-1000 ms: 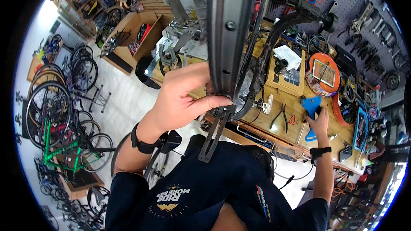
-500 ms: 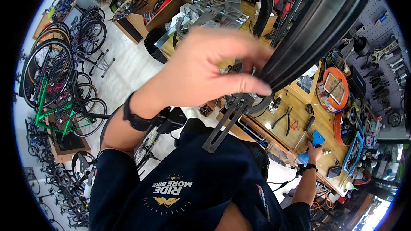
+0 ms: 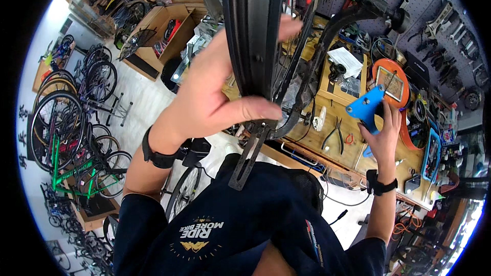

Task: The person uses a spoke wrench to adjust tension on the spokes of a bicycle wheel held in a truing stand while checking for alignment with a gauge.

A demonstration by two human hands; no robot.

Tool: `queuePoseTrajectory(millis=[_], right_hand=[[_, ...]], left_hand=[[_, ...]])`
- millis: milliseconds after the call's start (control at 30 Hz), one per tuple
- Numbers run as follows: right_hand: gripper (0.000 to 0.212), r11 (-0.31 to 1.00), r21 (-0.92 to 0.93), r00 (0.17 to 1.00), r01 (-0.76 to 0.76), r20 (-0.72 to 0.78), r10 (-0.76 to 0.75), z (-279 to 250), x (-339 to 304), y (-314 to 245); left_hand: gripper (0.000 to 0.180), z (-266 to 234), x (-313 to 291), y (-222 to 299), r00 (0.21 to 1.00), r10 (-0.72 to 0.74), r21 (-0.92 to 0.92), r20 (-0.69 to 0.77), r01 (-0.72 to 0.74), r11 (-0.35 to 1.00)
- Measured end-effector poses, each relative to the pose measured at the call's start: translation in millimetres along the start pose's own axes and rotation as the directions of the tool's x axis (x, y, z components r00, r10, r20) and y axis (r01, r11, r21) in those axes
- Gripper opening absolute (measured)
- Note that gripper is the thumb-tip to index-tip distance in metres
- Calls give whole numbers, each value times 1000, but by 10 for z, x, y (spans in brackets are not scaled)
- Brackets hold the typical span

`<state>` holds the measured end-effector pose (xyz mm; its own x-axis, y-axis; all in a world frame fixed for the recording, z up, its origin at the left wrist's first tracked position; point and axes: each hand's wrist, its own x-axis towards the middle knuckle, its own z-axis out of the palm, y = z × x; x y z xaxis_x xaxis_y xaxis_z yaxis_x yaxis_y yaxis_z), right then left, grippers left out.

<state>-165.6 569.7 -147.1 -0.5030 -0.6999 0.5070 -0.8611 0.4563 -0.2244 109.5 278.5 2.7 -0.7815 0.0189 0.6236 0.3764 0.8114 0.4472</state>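
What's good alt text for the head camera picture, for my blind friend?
A person's left hand curls around a black bicycle wheel rim in a truing stand; the right hand holds a blue tool over a wooden workbench.

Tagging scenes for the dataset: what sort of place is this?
Most likely a bicycle workshop: many bikes stand along the left, tools hang on a pegboard at the right, and a wheel rim is at the person's left hand.

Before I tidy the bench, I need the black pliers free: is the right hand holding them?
No, the right hand holds a blue tool, while the pliers lie apart from it on the wooden bench.
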Motion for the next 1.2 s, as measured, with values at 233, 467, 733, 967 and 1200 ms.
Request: queuePoseTrajectory(millis=[233, 467, 733, 967, 1200], right_hand=[[86, 993, 112, 999, 30, 10, -31, -24, 193, -303], [85, 996, 78, 999, 37, 37, -40, 3, 104, -282], [83, 996, 89, 999, 18, 26, -20, 9, 25, -280], [81, 998, 60, 1000, 2, 30, -4, -4, -56, -251], [80, 998, 55, 1000, 4, 25, -5, 26, -124, -229]], left_hand=[[74, -39, 170, 322, 949, -148, -302, -278, 60, 951], [67, -93, 80, 147, 990, -24, -268, -137, -14, 963], [78, 98, -341, -62, 909, -361, -364, 209, 415, 834], [90, 171, -355, -82, 885, -446, -355, 134, 463, 812], [77, 105, -407, -9, 912, -309, 2, 271, 320, 947]])
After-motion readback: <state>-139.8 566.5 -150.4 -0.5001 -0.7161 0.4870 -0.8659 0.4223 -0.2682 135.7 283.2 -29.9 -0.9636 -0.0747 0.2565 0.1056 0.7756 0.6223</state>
